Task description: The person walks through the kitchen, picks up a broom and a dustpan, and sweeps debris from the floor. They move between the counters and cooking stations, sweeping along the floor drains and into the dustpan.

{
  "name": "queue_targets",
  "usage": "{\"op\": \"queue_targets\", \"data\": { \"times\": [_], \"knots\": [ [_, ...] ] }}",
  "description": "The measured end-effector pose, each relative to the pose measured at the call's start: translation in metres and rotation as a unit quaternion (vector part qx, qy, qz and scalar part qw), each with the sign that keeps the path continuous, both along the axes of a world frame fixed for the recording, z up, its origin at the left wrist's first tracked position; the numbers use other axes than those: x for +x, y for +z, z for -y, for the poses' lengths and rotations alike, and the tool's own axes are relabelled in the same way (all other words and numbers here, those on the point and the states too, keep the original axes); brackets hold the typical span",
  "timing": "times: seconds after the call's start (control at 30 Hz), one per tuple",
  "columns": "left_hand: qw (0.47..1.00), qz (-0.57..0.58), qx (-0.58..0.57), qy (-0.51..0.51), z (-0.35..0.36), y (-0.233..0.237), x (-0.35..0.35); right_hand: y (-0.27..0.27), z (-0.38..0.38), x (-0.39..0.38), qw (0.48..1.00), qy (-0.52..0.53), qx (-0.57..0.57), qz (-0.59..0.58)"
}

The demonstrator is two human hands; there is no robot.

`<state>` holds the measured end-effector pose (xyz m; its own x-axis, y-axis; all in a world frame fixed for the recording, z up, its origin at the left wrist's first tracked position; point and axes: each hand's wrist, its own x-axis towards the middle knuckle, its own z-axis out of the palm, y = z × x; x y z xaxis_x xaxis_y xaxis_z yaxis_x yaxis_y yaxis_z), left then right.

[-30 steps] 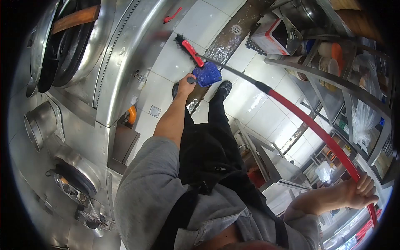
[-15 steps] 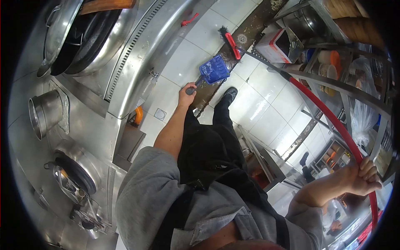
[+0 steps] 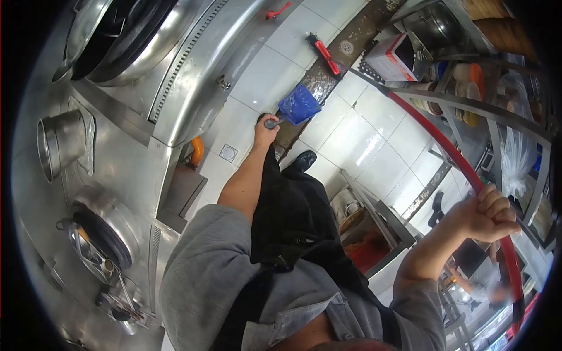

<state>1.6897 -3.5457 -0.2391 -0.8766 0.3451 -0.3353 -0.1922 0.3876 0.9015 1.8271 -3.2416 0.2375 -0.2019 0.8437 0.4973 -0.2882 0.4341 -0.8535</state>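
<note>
My left hand (image 3: 267, 131) is closed round the grey handle of a blue dustpan (image 3: 300, 105), which is low over a brown, wet floor channel. At the right, the fist of my right hand (image 3: 489, 216) grips the red shaft of a long broom (image 3: 451, 149). The broom's red head (image 3: 325, 57) with dark bristles is at the floor just beyond the dustpan, apart from it. My dark shoe (image 3: 303, 160) stands on the tiles behind the dustpan.
A steel counter (image 3: 126, 158) with large woks (image 3: 137, 50) runs along the left. Shelving (image 3: 497, 111) at the right holds a white and red box (image 3: 393, 57) and tubs. Another person (image 3: 483, 286) is at the lower right. A floor drain (image 3: 228, 153) sits near the counter.
My right hand has moved up and left with the broom shaft. The broom head has shifted slightly, the dustpan's tilt looks a little different, and my visible shoe is lower and further left.
</note>
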Motion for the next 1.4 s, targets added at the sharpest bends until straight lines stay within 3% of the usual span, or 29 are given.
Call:
{"op": "queue_targets", "data": {
  "times": [0.1,0.17,0.23,0.43,0.5,0.63,0.7,0.8,0.93,1.03,1.1,1.13,1.23,1.27,1.33,1.4],
  "knots": [
    [0.999,0.000,-0.037,0.015,-0.017,0.001,0.006,-0.006,0.005,0.013,0.999,0.045,-0.011,0.007],
    [0.995,0.047,-0.084,0.026,-0.031,-0.002,0.010,-0.008,0.012,0.018,0.981,0.191,-0.025,-0.022],
    [0.996,0.026,-0.082,0.036,-0.047,-0.007,0.014,-0.008,0.024,0.019,0.990,0.138,-0.003,0.008],
    [0.991,0.014,-0.123,0.059,-0.087,-0.019,0.015,0.016,0.034,0.030,0.944,0.328,-0.025,0.011],
    [0.992,-0.007,-0.113,0.055,-0.092,-0.021,0.016,0.027,0.027,0.035,0.959,0.279,-0.037,0.031],
    [0.992,-0.027,-0.110,0.054,-0.084,-0.029,0.020,0.066,-0.010,0.065,0.938,0.337,-0.088,-0.002],
    [0.994,-0.017,-0.092,0.061,-0.073,-0.024,0.021,0.089,-0.022,0.089,0.965,0.256,-0.057,0.009],
    [0.996,0.020,-0.073,0.050,-0.050,-0.023,0.025,0.140,-0.038,0.139,0.972,0.219,-0.079,-0.008],
    [0.993,0.039,0.050,0.102,-0.031,-0.036,0.020,0.195,-0.040,0.201,0.992,0.122,-0.034,-0.028],
    [0.988,0.067,0.097,0.104,-0.035,-0.013,0.002,0.225,-0.033,0.235,0.996,0.080,-0.001,-0.046],
    [0.985,0.071,0.119,0.108,-0.043,-0.005,-0.015,0.240,-0.021,0.249,0.995,-0.088,0.038,-0.025],
    [0.990,0.059,0.097,0.089,-0.048,0.013,-0.026,0.245,-0.017,0.259,0.997,-0.065,0.029,-0.033],
    [0.989,0.021,0.133,0.065,-0.064,0.028,-0.057,0.242,-0.004,0.274,0.997,-0.070,-0.008,-0.030],
    [0.989,0.017,0.134,0.057,-0.070,0.041,-0.066,0.233,0.005,0.261,0.983,-0.184,-0.003,-0.001],
    [0.991,-0.002,0.127,0.034,-0.082,0.068,-0.083,0.203,0.017,0.234,0.972,-0.230,0.021,0.038],
    [0.993,-0.027,0.116,0.012,-0.090,0.094,-0.097,0.165,0.021,0.208,0.972,-0.227,0.053,-0.005]
  ]
}}
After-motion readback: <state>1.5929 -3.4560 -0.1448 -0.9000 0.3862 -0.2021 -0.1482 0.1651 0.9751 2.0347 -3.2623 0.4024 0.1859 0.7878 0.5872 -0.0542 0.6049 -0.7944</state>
